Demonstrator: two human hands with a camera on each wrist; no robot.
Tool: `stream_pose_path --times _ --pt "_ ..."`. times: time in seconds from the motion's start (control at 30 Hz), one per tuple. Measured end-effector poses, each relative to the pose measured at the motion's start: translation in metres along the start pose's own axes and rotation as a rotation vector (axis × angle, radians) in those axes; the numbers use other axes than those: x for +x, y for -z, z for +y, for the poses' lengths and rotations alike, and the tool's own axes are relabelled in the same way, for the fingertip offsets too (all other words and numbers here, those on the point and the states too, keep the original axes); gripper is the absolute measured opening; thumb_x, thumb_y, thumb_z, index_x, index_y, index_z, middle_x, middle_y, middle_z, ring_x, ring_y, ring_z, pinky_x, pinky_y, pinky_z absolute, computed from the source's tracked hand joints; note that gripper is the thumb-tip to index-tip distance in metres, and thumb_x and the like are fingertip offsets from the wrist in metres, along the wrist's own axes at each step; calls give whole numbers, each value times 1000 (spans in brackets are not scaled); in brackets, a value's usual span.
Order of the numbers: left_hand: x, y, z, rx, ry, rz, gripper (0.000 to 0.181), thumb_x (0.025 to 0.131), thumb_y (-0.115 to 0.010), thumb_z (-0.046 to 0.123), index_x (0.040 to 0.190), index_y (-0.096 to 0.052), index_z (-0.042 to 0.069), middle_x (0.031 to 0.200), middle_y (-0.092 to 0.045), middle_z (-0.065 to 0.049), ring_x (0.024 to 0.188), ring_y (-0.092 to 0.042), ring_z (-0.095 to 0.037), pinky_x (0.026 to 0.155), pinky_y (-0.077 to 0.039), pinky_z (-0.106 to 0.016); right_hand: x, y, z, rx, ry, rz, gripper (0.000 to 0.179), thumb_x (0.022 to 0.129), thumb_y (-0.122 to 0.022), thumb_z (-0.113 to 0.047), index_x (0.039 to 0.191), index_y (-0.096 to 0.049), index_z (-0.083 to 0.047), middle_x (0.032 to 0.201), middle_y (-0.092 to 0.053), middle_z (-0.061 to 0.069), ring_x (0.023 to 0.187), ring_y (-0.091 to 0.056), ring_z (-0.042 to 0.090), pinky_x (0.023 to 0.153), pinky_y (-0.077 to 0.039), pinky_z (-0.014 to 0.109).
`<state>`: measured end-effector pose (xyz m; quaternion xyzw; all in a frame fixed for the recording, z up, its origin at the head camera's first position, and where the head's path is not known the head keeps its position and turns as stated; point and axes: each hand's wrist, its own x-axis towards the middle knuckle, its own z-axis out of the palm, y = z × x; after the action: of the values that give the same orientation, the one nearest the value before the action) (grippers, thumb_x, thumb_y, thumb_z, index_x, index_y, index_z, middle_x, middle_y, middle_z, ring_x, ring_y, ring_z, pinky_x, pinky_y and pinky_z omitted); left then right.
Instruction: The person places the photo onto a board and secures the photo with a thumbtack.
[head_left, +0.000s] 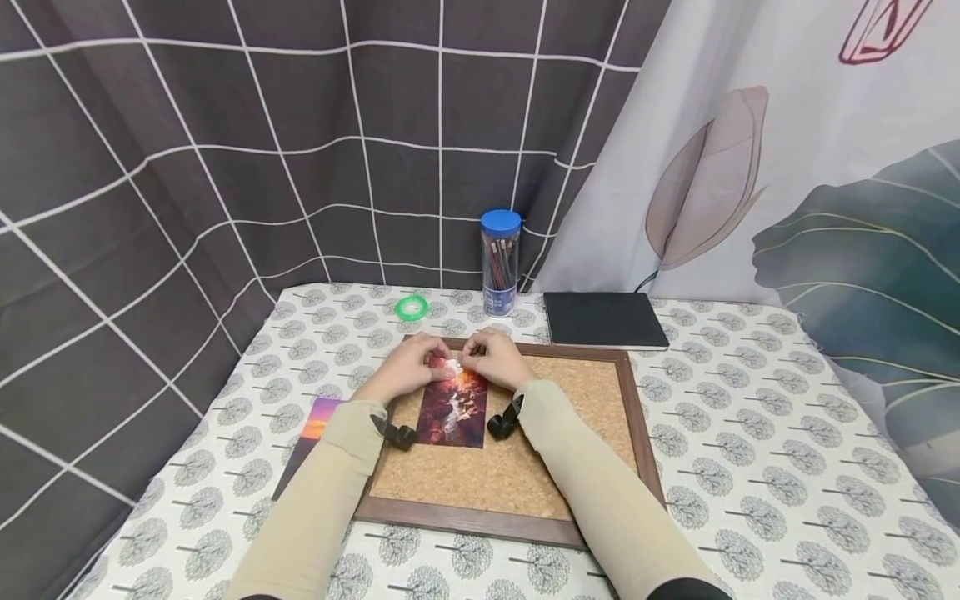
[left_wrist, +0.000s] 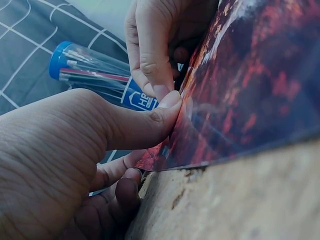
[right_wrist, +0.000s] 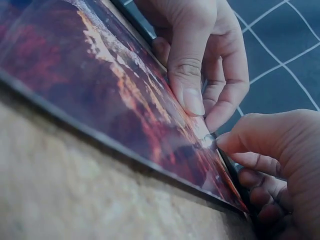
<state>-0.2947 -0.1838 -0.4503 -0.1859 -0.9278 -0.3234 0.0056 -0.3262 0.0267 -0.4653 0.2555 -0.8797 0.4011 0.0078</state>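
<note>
A glossy photo print in dark red and orange lies over the left half of a wood-framed corkboard. Its upper edge is between both hands. My left hand pinches that edge, thumb on the printed face and fingers behind, as the left wrist view shows. Close beside it, my right hand pinches the same edge, its thumb tip against a small shiny clear piece at the border. What that piece is, I cannot tell. The photo's lower side bows slightly in the wrist views.
A second photo with a sunset sky lies left of the board, partly under the left sleeve. Behind the board are a green tape roll, a blue-lidded tube of pencils and a flat black pad. Curtains hang behind the table.
</note>
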Motion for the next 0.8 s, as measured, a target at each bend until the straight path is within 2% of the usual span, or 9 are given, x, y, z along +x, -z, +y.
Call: stream_pose_path --times 0.23,0.8 --pt "-1 1 1 3 7 -2 27 81 -84 32 99 -70 17 98 -60 -2 88 -56 -19 82 -47 -39 1 0 1 10 -31 -8 8 86 -74 -23 84 -70 -17 89 -59 0 83 -54 15 79 -45 31" --pt "0 -2 -1 0 17 -2 28 80 -84 32 100 -70 18 101 -61 -3 91 -57 -20 85 -47 -41 1 1 0 43 -44 -23 10 88 -76 -24 84 -71 -16 88 -61 1 81 -56 15 77 -47 31"
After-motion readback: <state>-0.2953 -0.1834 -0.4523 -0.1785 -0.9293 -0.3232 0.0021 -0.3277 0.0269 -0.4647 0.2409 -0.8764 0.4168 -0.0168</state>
